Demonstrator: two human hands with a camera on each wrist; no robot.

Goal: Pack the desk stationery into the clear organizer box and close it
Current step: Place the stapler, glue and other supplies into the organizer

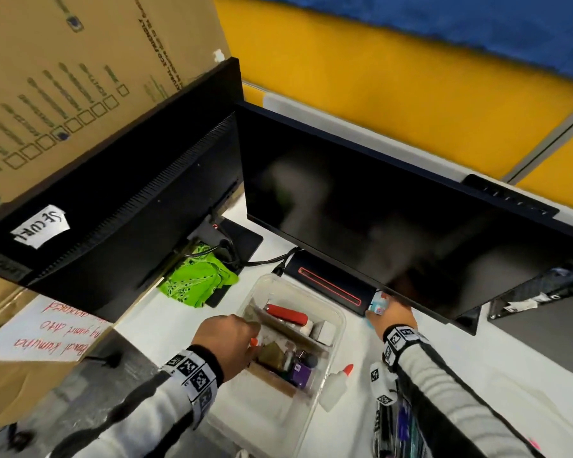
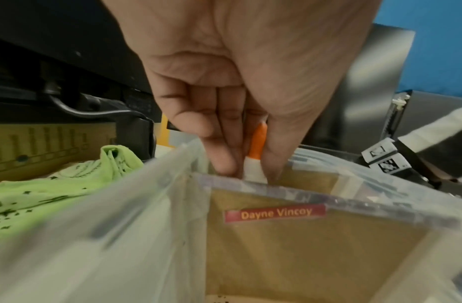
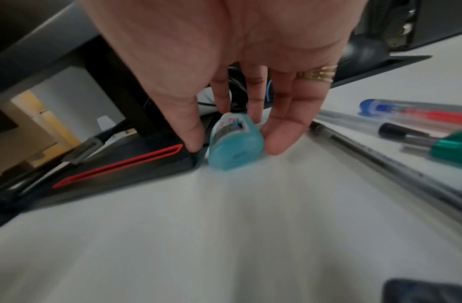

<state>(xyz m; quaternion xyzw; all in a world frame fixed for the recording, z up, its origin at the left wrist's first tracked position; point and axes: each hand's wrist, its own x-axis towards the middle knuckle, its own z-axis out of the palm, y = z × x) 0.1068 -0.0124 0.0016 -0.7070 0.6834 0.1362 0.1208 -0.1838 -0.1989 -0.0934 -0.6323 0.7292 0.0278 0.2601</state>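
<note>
The clear organizer box (image 1: 339,320) sits open on the white desk, with a red tool (image 1: 286,315), a white block (image 1: 323,330) and a purple item (image 1: 300,371) between brown dividers. My left hand (image 1: 245,338) is inside its near-left compartment. In the left wrist view, my left hand (image 2: 250,170) pinches an orange-capped white glue bottle (image 2: 257,143). My right hand (image 3: 232,131) reaches under the monitor, thumb and straight fingers on either side of a small blue bottle (image 3: 234,149); the thumb stands slightly off it. A second glue bottle (image 1: 336,386) lies right of the box.
Two black monitors (image 1: 394,219) overhang the desk; a black stand base with a red outline (image 1: 328,287) lies behind the box. A green cloth (image 1: 199,282) lies at the left. Several pens (image 3: 419,127) lie at the right. A cardboard box (image 1: 63,77) fills the left side.
</note>
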